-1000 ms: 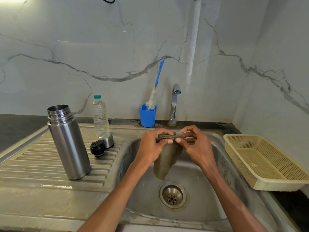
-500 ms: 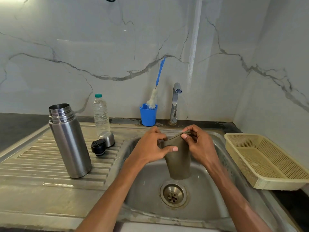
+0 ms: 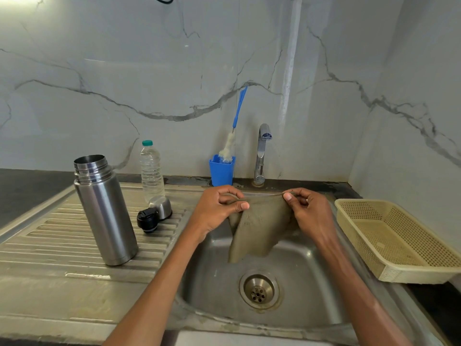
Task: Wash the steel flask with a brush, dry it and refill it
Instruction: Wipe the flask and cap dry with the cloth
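Steel flask (image 3: 106, 211) is being shown upright and uncapped at the left of the frame, standing on the ribbed draining board (image 3: 50, 245) of the sink, untouched by either hand. Just to its right, toward the frame's centre, a black stopper (image 3: 147, 220) and a steel cup lid (image 3: 161, 207) are being seen lying side by side on the ribs, touching or nearly so. Behind them, a clear plastic water bottle (image 3: 151, 171) with a green cap is being seen standing near the back wall.

At the middle of the frame, above the sink basin (image 3: 214, 283), an olive-brown cloth (image 3: 259, 228) is being held up and stretched along its top edge. One upper corner is being pinched by the left hand (image 3: 215, 211), thumb against curled fingers; the other corner is being pinched between thumb and forefinger of the right hand (image 3: 309, 213), whose remaining fingers are being kept curled. The rest of the cloth is being left hanging into the basin, above the drain (image 3: 259, 290).

At upper centre, a bottle brush (image 3: 233, 136) with a blue handle is being seen leaning in a blue holder (image 3: 221, 172), just left of the tap (image 3: 262, 153). At the right edge, a cream perforated basket (image 3: 399, 240) is being seen resting beside the basin.
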